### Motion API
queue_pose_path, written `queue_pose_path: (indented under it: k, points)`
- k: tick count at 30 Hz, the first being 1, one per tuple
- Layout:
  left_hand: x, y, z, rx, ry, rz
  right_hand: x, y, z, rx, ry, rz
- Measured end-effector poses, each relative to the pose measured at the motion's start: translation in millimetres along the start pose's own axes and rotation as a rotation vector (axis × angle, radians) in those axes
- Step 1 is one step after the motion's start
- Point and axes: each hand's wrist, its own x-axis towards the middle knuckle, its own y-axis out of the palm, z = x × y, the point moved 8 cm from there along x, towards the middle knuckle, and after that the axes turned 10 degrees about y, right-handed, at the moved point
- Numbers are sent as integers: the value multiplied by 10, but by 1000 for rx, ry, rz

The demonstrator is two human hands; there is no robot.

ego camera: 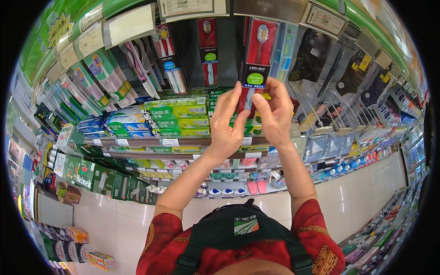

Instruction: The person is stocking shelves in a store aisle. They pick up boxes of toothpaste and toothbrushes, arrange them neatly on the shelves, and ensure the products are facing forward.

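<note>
Both my hands hold a boxed toothbrush (256, 58) upright in front of the hanging display. The box is red with a clear window and a black band that bears writing. My left hand (227, 117) grips its lower left side, with fingers and thumb on the edge. On the lower right side, my right hand (275, 110) has its thumb across the front and its fingers behind. Just left of the box hangs a similar red toothbrush pack (208, 51). Blue toothbrush packs (283, 51) hang partly hidden behind it on the right.
Toothpaste boxes (178, 113) are stacked on the shelf below. More toothbrush packs (106, 77) hang at left, packaged dark socks (352, 74) at right. Price tags (323, 20) line the top rail. Beer cartons (82, 172) stand at lower left. Pump bottles (215, 192) and pink slippers (257, 187) occupy the lowest shelf.
</note>
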Motion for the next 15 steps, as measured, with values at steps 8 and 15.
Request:
queue_pose_path:
  k: [8, 15]
  points:
    - [-4, 100, 36, -37, -66, -15, 83, -77, -65, -16, 22, -15]
    - [137, 270, 563, 10, -137, -61, 494, -100, -244, -207, 42, -86]
